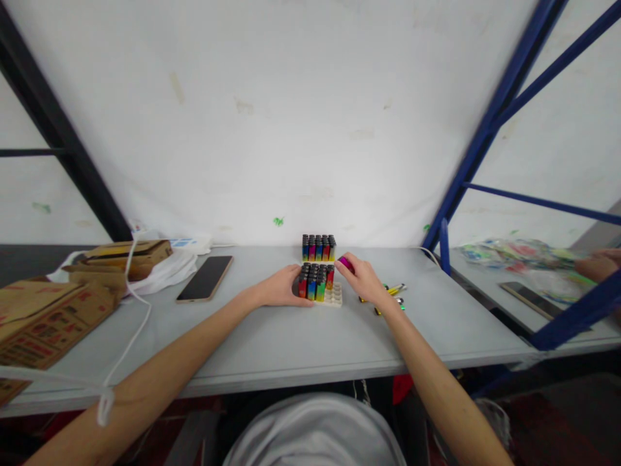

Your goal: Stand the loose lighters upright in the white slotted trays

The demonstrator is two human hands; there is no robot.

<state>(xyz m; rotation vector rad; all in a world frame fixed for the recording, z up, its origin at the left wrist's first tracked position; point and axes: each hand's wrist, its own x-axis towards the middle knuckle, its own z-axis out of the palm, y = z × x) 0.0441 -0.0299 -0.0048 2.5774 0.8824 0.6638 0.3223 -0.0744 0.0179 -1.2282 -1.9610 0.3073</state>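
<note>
A white tray stands on the table with several upright lighters in it, coloured red, blue and green with black tops. Its right-hand holes hold no lighters. My left hand grips the tray's left side, thumb at the front and fingers behind. Pinched in my right hand is a magenta lighter, tilted, just above and right of the tray. Behind stands a second block of upright lighters. Loose lighters, yellow and green, lie beside my right forearm and are partly hidden by it.
A phone lies to the left, near cardboard boxes and a white bag. A white cord hangs at the left. A blue metal frame rises at the right; beyond it are another phone, plastic bags and another person's hand.
</note>
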